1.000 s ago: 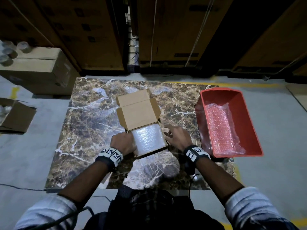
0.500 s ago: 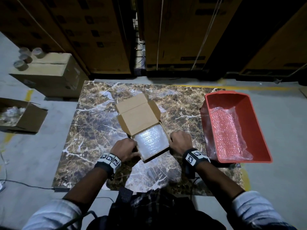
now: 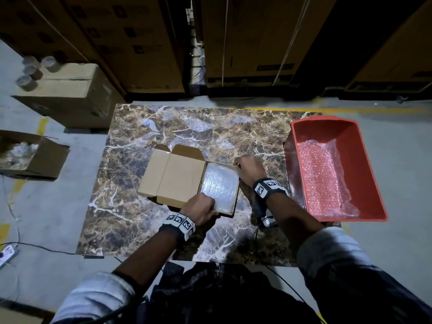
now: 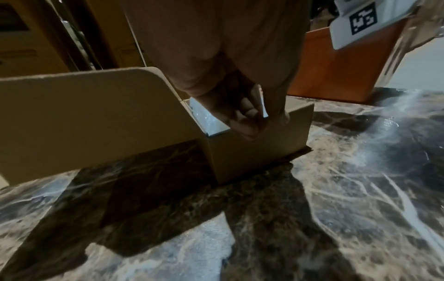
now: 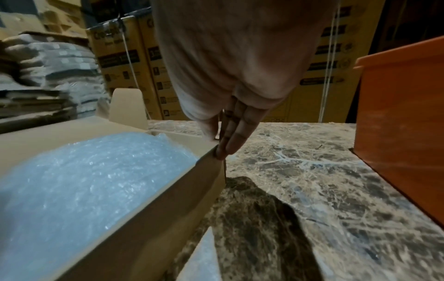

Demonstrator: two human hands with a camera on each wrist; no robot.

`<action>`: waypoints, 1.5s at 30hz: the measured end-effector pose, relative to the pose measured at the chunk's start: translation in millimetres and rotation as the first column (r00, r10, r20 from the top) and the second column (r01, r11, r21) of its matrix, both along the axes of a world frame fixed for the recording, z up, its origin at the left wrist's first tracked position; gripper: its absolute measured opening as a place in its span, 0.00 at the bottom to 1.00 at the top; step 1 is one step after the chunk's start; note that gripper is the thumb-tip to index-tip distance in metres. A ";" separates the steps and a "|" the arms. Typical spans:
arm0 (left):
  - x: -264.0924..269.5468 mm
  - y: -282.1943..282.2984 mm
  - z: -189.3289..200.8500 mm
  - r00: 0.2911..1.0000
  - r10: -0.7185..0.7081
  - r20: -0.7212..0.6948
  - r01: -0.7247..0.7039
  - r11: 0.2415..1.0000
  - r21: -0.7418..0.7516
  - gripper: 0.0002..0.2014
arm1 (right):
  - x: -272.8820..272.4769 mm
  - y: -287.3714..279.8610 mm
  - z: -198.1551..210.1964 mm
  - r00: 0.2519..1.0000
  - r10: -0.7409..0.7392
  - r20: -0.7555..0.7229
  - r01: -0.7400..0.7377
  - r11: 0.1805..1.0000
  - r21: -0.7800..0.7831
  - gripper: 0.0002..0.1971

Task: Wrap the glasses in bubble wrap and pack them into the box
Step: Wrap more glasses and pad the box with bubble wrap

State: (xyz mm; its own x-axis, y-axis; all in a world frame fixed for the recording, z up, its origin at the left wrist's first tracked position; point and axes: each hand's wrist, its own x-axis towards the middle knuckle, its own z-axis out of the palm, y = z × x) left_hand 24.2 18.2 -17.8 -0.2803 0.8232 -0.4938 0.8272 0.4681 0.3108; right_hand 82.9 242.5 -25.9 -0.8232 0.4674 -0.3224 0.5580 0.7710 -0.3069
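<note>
An open cardboard box (image 3: 180, 176) lies on the marble table (image 3: 187, 127), its lid folded out to the left. A bubble-wrapped bundle (image 3: 219, 185) fills the tray; no glass shows through the wrap. My left hand (image 3: 201, 208) grips the tray's near wall. In the left wrist view its fingers (image 4: 247, 121) curl over that wall (image 4: 259, 148) beside the bubble wrap (image 4: 206, 117). My right hand (image 3: 247, 168) holds the far right corner. In the right wrist view the right hand (image 5: 223, 140) pinches the corner of the box (image 5: 206, 167), next to the bubble wrap (image 5: 91, 175).
A red tub (image 3: 357, 160) at the table's right edge holds a loose bubble wrap sheet (image 3: 322, 181). On the floor to the left stand a closed carton (image 3: 70, 94) with tape rolls (image 3: 30, 71) and an open carton (image 3: 46, 157). Tall stacked cartons (image 3: 257, 43) wall off the back.
The box has turned anticlockwise, so its lid now points left instead of away. My right hand has moved to the far corner and my left hand to the near wall.
</note>
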 end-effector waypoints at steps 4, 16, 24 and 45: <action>-3.1 -0.9 3.2 0.996 0.058 0.075 -0.061 0.997 0.042 0.14 | 13.1 1.0 20.4 0.980 -0.184 -0.077 0.174 0.977 -0.121 0.10; -24.3 83.5 57.4 0.925 0.172 0.340 -0.307 0.865 0.397 0.09 | 98.0 159.7 115.1 0.771 -0.612 -0.176 0.590 0.790 -0.165 0.16; 12.1 125.3 69.6 0.902 0.068 0.426 -0.277 0.849 0.450 0.04 | 152.0 223.6 40.7 0.799 -0.569 0.197 0.573 0.818 0.039 0.21; 29.4 147.9 49.7 0.898 0.174 0.404 -0.321 0.888 0.330 0.04 | 132.1 225.9 -12.9 0.874 -0.419 0.246 0.404 0.908 0.111 0.14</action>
